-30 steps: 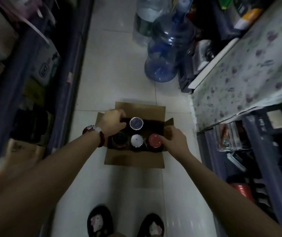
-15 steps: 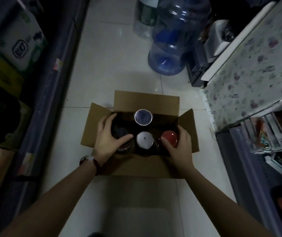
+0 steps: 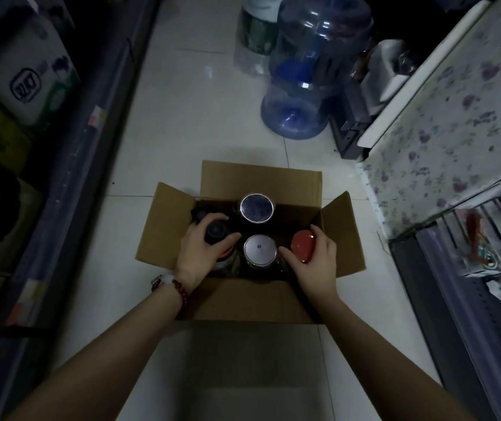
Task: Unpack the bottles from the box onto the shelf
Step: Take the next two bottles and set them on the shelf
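An open cardboard box (image 3: 338,235) sits on the white tiled floor with several bottles standing inside. My left hand (image 3: 202,253) wraps around a dark-capped bottle (image 3: 216,230) at the box's left side. My right hand (image 3: 316,262) grips a red-capped bottle (image 3: 302,247) at the right side. Between my hands stands a bottle with a silver cap (image 3: 259,250), and behind it one with a bluish reflective lid (image 3: 256,208). Shelving (image 3: 70,177) runs along the left, and another shelf (image 3: 461,268) stands to the right.
A large blue water jug (image 3: 307,86) and a clear bottle (image 3: 252,34) stand on the floor beyond the box. A counter with a floral cover (image 3: 455,123) is at the right. Cartons (image 3: 24,74) fill the left shelf. The aisle floor (image 3: 200,117) lies between.
The view has closed in on the box. Both hands have settled lower around their bottles; the left now curls over the dark cap, the right over the red one.
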Tool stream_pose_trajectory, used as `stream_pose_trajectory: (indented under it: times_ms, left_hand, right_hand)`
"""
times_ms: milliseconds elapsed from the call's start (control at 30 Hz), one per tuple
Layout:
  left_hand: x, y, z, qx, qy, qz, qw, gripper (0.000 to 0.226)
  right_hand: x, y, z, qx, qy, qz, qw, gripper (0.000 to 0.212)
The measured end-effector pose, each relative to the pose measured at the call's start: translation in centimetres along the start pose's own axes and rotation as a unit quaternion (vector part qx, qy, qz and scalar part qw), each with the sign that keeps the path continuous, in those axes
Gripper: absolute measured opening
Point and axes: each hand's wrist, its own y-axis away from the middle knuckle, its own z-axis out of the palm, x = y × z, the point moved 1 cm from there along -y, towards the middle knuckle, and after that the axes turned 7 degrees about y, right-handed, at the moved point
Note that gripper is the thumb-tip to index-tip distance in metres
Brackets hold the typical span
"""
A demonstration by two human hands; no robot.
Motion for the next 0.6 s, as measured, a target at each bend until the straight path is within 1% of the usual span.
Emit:
stream_pose_trajectory:
  times_ms: [100, 200, 300, 400, 500, 600]
  left_hand:
    - [0.1, -0.5, 0.3, 0.011, 0.017, -0.010, 1.000, 0.032]
    - [0.0, -0.9, 0.2, 0.011, 0.052, -0.013, 0.998, 0.037]
    - [0.0, -1.1, 0.3, 0.011, 0.051, -0.012, 0.999, 0.030]
    - [0.6, -1.3, 0.3, 0.017, 0.046, -0.013, 0.999, 0.028]
    - [2.9, -1.0, 0.1, 0.028, 0.040, -0.006, 0.999, 0.029]
    - [7.2, -0.6, -0.4, 0.045, 0.031, -0.006, 0.998, 0.028]
  right_hand:
    - [-0.2, -0.4, 0.0, 0.013, 0.003, 0.013, 1.000, 0.082]
    - [-0.2, -0.5, -0.1, 0.036, 0.000, 0.015, 0.999, 0.077]
    - [0.2, -0.6, -0.1, 0.059, -0.016, 0.019, 0.998, 0.076]
    - [-0.2, -0.8, -0.7, 0.070, -0.039, 0.029, 0.996, 0.079]
    - [-2.1, -1.0, -2.7, 0.075, -0.059, 0.036, 0.995, 0.082]
    - [-5.4, -1.1, -6.1, 0.071, -0.063, 0.031, 0.995, 0.077]
